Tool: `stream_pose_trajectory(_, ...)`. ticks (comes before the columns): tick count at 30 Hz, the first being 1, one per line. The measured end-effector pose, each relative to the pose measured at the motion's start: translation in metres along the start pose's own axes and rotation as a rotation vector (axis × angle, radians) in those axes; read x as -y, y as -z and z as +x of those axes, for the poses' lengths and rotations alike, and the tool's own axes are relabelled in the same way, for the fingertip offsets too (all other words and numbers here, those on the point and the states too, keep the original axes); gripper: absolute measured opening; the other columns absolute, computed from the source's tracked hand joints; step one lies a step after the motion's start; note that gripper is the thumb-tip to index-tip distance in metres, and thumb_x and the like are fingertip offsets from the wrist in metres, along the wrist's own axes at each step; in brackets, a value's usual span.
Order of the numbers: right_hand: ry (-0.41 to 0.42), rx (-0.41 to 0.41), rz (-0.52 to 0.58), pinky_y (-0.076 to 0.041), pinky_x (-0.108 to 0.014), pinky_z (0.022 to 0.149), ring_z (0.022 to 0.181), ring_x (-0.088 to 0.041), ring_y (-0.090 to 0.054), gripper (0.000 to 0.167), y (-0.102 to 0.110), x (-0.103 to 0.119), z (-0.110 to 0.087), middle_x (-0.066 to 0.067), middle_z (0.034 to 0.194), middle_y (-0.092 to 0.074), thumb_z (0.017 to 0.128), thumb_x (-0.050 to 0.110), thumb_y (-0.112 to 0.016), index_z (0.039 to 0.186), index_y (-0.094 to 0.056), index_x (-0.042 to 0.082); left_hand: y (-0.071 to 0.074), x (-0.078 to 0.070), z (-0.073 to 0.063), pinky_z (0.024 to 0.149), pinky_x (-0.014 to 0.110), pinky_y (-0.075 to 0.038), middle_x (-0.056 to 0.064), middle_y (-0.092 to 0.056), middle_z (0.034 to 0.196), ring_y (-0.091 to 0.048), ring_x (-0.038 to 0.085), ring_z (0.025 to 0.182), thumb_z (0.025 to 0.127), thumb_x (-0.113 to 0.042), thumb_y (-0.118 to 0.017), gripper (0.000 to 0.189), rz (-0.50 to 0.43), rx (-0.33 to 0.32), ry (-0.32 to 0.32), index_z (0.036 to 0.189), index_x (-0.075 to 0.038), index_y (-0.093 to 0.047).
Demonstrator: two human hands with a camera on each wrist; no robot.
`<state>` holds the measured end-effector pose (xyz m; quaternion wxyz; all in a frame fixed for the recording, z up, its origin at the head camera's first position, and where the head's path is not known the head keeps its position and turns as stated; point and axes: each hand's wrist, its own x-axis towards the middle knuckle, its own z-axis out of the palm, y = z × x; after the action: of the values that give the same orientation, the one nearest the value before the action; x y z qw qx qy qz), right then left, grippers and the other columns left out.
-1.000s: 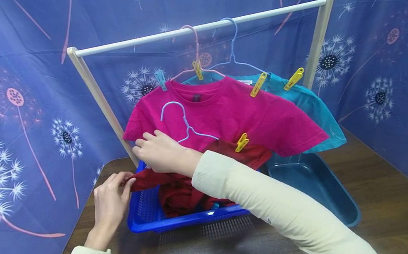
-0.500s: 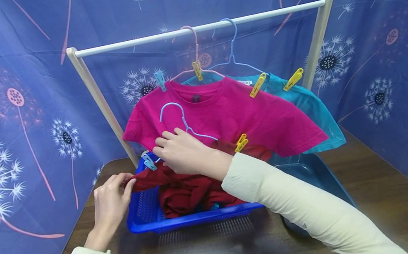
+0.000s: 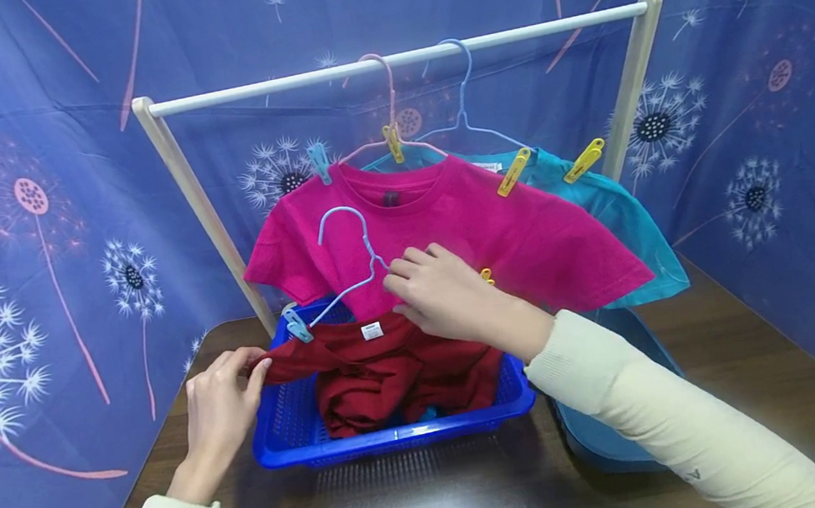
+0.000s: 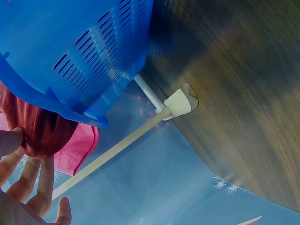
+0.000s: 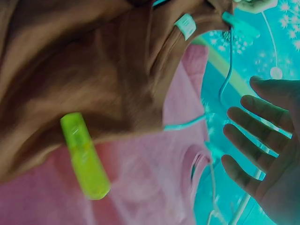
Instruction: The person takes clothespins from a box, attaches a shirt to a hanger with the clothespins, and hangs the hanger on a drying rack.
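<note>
A dark red shirt (image 3: 458, 365) lies bunched over the blue basket, its collar label (image 3: 372, 331) facing up. A light blue hanger (image 3: 366, 238) stands up from its neck, and a blue clothespin (image 3: 298, 325) clips the left shoulder. My left hand (image 3: 217, 405) pinches the shirt's left end between thumb and fingers, as the left wrist view also shows. Beside the hanger, my right hand (image 3: 450, 295) hovers above the right shoulder. Seen from the right wrist, its fingers are spread and apart from the cloth, and a yellow clothespin (image 5: 85, 157) sits on the shirt's edge.
Behind, a white rack bar (image 3: 518, 33) bears a pink shirt (image 3: 527, 240) and a teal shirt (image 3: 638, 219) on hangers with clothespins. The blue basket (image 3: 398, 435) stands on the wooden table. A dark teal tray (image 3: 610, 444) lies at its right, partly behind my sleeve.
My right hand has moved rightward from the left shoulder past the hanger, uncovering the blue clothespin and the collar label. My left hand keeps its pinch in the same place.
</note>
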<state>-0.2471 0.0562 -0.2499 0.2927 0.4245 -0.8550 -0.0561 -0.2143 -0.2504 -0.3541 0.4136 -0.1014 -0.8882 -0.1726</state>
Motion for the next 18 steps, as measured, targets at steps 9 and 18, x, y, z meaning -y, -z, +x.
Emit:
stream_pose_trajectory(9,-0.123,-0.044,0.045,-0.045,-0.034,0.073,0.088,-0.021,-0.058,0.027,0.005,-0.029,-0.034,-0.005,0.095,-0.065,0.078,0.026,-0.071,0.098,-0.064,0.011,0.000,0.000,0.000,0.057,0.042,-0.036,0.005,-0.066,0.072,-0.063,0.024,0.062,0.076,-0.012,-0.071,0.007,0.002,0.002,0.002,0.082,-0.010,-0.067)
stream_pose_trajectory(18,-0.240,-0.053,0.075,-0.048,-0.036,0.071,0.085,-0.023,-0.059,0.037,0.002,-0.049,-0.069,-0.007,0.091,-0.065,0.069,0.024,-0.078,0.100,-0.062,0.009,-0.001,0.001,0.000,0.059,0.042,-0.036,0.004,-0.065,0.072,-0.063,0.024,0.063,0.076,-0.012,-0.071,0.007,-0.002,0.008,0.016,0.082,-0.011,-0.067)
